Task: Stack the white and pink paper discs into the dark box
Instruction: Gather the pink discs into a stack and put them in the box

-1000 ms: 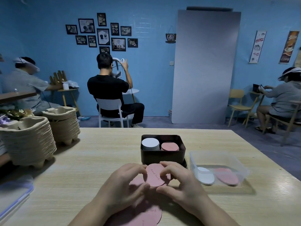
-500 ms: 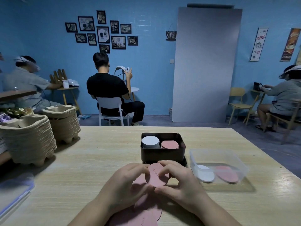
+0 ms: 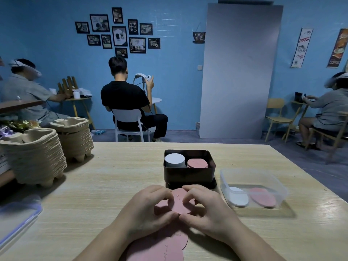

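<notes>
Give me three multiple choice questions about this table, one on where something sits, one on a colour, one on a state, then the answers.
1. In the dark box, the white stack sits on which side?
A) left B) right C) middle
2. The disc pinched by the left hand and right hand is:
A) white B) blue C) pink
3. The clear tub is:
A) lidded B) open-topped C) overturned
Answers: 1 A, the pink stack fills the right side. 2 C, it matches the pink sheet beneath. 3 B, no lid covers its rim.
</notes>
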Demonstrator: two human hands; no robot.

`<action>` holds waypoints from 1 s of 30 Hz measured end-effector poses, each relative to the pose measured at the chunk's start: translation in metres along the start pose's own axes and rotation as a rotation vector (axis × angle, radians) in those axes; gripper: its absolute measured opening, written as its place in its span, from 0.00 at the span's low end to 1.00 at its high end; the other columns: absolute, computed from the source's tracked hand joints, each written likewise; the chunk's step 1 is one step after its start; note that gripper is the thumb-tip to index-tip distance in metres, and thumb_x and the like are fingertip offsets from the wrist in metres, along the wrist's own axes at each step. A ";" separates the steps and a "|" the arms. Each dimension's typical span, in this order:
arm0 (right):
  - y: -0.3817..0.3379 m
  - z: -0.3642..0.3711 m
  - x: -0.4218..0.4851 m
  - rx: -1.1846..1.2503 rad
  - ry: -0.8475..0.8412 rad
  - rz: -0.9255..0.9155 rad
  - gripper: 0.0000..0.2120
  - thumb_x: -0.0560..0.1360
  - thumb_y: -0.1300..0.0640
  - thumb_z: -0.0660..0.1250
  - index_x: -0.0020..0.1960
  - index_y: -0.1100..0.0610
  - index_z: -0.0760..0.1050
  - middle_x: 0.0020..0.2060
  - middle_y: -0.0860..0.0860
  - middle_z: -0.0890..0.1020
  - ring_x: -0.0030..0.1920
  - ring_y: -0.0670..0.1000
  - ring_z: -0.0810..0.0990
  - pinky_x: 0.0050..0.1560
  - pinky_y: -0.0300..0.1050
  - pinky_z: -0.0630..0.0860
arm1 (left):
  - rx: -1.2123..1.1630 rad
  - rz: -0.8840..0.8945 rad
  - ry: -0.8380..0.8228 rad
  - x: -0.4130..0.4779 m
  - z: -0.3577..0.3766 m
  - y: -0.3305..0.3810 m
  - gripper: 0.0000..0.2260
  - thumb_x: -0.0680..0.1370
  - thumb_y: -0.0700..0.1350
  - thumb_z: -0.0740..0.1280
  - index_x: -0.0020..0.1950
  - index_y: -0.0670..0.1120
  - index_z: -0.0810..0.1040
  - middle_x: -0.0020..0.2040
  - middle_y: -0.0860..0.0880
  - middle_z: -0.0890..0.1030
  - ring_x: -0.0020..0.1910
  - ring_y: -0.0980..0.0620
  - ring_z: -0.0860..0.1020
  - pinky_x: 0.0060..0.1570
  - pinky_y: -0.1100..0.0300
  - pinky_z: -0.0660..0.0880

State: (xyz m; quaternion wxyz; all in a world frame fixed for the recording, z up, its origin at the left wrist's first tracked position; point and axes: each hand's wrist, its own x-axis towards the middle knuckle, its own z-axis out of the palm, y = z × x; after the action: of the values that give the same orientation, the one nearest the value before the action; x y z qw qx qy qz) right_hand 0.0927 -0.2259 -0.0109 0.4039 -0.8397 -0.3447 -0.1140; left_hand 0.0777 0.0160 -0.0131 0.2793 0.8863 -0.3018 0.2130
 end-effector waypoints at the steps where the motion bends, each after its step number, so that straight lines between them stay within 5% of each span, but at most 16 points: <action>1: 0.001 0.000 0.000 -0.017 -0.002 -0.010 0.14 0.70 0.46 0.78 0.47 0.51 0.77 0.60 0.40 0.78 0.69 0.38 0.73 0.55 0.37 0.78 | 0.005 0.002 -0.008 0.000 0.000 -0.001 0.10 0.74 0.57 0.74 0.48 0.56 0.76 0.49 0.64 0.78 0.53 0.61 0.78 0.51 0.58 0.77; 7: 0.003 -0.001 0.001 -0.139 -0.013 -0.034 0.15 0.68 0.40 0.77 0.47 0.46 0.78 0.58 0.31 0.75 0.67 0.37 0.72 0.60 0.30 0.68 | 0.027 0.035 -0.038 0.001 -0.001 0.002 0.10 0.75 0.56 0.74 0.47 0.56 0.75 0.46 0.63 0.76 0.47 0.62 0.74 0.47 0.63 0.73; 11: 0.004 -0.003 0.003 -0.142 -0.047 -0.020 0.15 0.68 0.40 0.77 0.47 0.47 0.78 0.59 0.33 0.75 0.65 0.38 0.72 0.59 0.29 0.68 | 0.005 0.042 -0.040 0.002 -0.003 0.005 0.10 0.75 0.56 0.74 0.47 0.56 0.75 0.47 0.61 0.78 0.48 0.61 0.76 0.49 0.59 0.76; 21: -0.001 -0.023 0.016 -0.079 -0.028 -0.041 0.13 0.68 0.43 0.78 0.44 0.49 0.78 0.54 0.39 0.79 0.64 0.44 0.76 0.58 0.41 0.77 | 0.000 0.063 0.003 0.018 -0.012 0.014 0.09 0.76 0.54 0.74 0.49 0.55 0.76 0.50 0.61 0.80 0.51 0.61 0.78 0.51 0.59 0.76; 26: 0.000 -0.057 0.041 -0.133 0.077 -0.075 0.13 0.68 0.45 0.76 0.42 0.51 0.77 0.46 0.41 0.81 0.51 0.41 0.79 0.46 0.39 0.75 | 0.013 0.037 0.076 0.045 -0.021 0.014 0.13 0.77 0.56 0.70 0.59 0.53 0.79 0.54 0.60 0.81 0.54 0.59 0.79 0.55 0.57 0.77; 30: 0.014 -0.086 0.069 -0.179 0.165 0.077 0.14 0.66 0.40 0.73 0.42 0.49 0.77 0.44 0.46 0.83 0.47 0.50 0.81 0.49 0.51 0.79 | 0.163 0.004 0.111 0.068 -0.021 0.004 0.15 0.79 0.59 0.63 0.59 0.51 0.79 0.57 0.56 0.82 0.56 0.53 0.78 0.56 0.53 0.76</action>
State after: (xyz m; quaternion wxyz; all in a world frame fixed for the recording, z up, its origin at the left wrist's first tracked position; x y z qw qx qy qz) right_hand 0.1606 -0.2636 0.0692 0.3582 -0.8729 -0.2661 -0.1974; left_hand 0.1197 -0.0019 0.0415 0.2224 0.8923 -0.2693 0.2860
